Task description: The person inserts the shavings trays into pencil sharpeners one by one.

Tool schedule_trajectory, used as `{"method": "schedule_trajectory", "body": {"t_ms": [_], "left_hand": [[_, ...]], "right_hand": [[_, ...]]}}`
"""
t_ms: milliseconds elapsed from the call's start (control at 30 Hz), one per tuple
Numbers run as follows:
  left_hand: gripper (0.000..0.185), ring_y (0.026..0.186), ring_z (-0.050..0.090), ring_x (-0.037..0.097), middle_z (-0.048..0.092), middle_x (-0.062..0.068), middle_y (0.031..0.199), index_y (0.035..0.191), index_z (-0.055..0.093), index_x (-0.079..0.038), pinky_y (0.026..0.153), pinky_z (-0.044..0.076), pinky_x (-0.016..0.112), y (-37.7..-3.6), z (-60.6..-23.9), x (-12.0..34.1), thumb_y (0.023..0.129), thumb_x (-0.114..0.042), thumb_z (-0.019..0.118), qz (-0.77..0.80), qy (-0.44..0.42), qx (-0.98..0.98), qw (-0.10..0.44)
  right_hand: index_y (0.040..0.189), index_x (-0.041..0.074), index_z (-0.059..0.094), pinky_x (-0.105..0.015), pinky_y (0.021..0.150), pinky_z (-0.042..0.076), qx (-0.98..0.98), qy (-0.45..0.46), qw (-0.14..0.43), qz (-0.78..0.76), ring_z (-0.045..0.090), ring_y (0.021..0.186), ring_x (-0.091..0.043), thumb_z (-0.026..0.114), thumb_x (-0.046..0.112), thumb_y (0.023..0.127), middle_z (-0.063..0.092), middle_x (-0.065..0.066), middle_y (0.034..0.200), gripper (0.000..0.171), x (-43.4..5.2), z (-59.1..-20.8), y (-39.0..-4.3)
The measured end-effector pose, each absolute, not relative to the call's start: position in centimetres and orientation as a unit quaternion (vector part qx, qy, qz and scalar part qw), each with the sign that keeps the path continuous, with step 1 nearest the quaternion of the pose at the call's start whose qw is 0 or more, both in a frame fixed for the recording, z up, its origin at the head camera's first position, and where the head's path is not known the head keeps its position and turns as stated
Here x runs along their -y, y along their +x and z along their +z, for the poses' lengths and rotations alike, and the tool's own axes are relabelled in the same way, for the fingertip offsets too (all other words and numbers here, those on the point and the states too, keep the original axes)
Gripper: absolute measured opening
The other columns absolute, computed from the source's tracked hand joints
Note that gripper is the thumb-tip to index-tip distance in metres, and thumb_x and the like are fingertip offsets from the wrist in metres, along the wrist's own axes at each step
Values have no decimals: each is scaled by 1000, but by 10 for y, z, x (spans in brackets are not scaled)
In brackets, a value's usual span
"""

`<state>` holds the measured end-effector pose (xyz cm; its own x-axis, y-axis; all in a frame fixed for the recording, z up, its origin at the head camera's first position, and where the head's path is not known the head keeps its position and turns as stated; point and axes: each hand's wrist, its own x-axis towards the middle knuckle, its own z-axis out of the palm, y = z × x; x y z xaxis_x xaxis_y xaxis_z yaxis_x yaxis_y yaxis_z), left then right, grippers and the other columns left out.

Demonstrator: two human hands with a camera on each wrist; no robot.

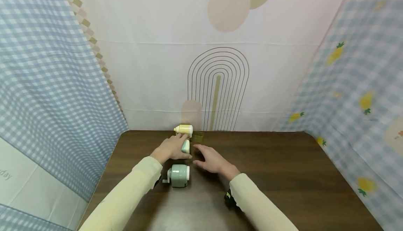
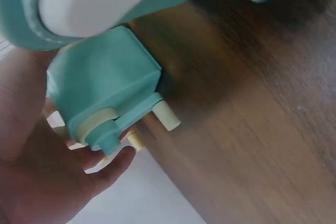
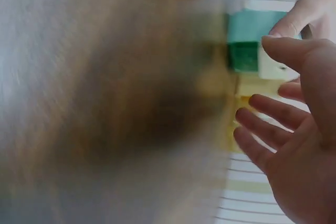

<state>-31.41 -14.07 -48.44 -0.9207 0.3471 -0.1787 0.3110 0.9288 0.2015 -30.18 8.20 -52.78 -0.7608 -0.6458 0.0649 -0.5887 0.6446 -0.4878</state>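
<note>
Gripping teal sharpener [image 1: 185, 146] near table's far edge: left hand [image 1: 170, 149]; right hand [image 1: 211, 160] open beside.

Dark brown wood-grain table [image 1: 283, 175] underneath it all. Pale yellow plastic sharpener [image 1: 184, 129] at the back edge, white at its end. Mint-green boxy sharpener [image 2: 102, 85] next, cream pegs and a cream ring on its face. Sage-green round sharpener [image 1: 178, 175] nearest, with a white front. Sleeves [image 1: 126, 196] are light cream. Side cloth [image 1: 47, 84] shows blue-and-white gingham; the other blue-checked cloth [image 1: 362, 84] carries yellow pineapples.
</note>
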Motion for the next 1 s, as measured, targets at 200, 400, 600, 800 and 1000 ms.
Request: {"method": "schedule_trajectory", "body": {"t_ms": [200,400,600,800,1000], "left_hand": [[88,144,44,46,43,20,161,160,45,-16,113,42,64,-304,-469,142,95,-72,63,129,171,-975,54],[96,154,31,46,35,21,167,163,42,-15,119,32,66,-290,-464,137,94,-80,55,155,164,-974,6],[95,154,30,46,36,23,166,164,42,-15,119,33,66,-282,-464,135,95,-78,57,157,165,-974,-17],[93,154,30,48,34,25,167,164,41,-14,119,32,66,-287,-464,135,96,-75,57,155,166,-974,-5],[92,152,35,46,37,25,165,163,42,-14,118,34,66,-298,-463,136,96,-75,58,155,164,-974,-3]], "right_hand": [[157,9,50,-57,116,42,-925,-324,0,-197,47,146,-35,71,44,102,50,-14,158,68,-100,-505,-296],[160,10,47,-62,116,40,-932,-319,-57,-163,46,146,-36,69,56,100,49,-14,160,79,-118,-491,-293],[163,11,43,-65,116,39,-934,-311,-74,-160,45,147,-38,69,57,100,47,-14,161,82,-126,-487,-290],[163,11,43,-66,114,40,-935,-308,-77,-161,46,146,-38,68,57,100,47,-14,161,83,-132,-487,-290],[163,11,43,-66,113,42,-934,-308,-83,-158,47,145,-38,69,58,99,48,-14,161,83,-135,-489,-294]]}}
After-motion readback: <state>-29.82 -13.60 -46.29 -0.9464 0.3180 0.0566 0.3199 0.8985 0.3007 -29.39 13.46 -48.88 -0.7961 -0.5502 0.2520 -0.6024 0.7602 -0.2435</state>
